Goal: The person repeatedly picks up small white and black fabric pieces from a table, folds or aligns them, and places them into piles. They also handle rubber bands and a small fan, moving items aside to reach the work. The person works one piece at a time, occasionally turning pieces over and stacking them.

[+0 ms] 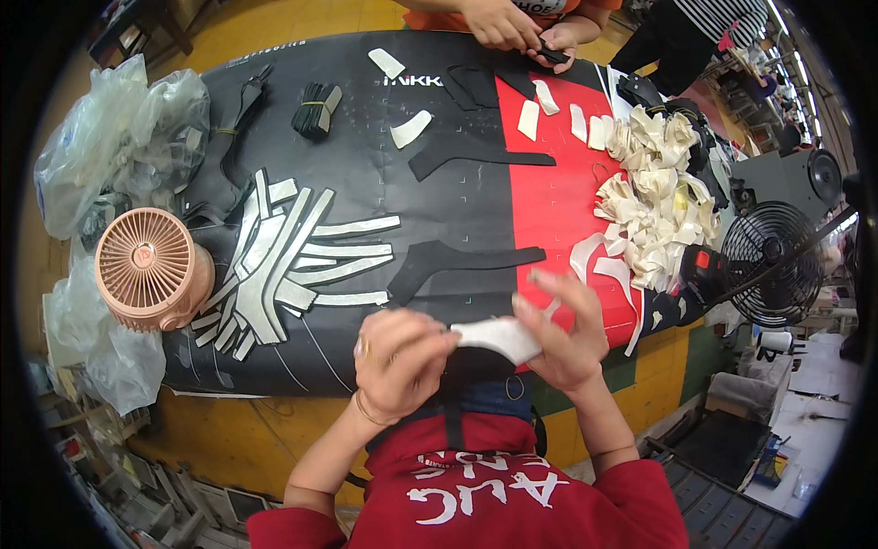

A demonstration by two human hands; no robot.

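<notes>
My left hand (398, 361) and my right hand (562, 329) both grip a white curved strip (498, 337) close to my chest, at the near edge of the black and red mat (384, 183). A black piece hangs below the strip, partly hidden by my hands. Just beyond my hands lies a black curved cut piece (457, 263). To its left lies a fan of several silver-grey strips (283, 261).
A pink round fan (146, 268) stands at the left, with clear plastic bags (119, 137) behind it. A heap of peeled white strips (654, 197) lies at the right beside a black fan (768, 261). Another person's hands (521, 32) work at the far edge.
</notes>
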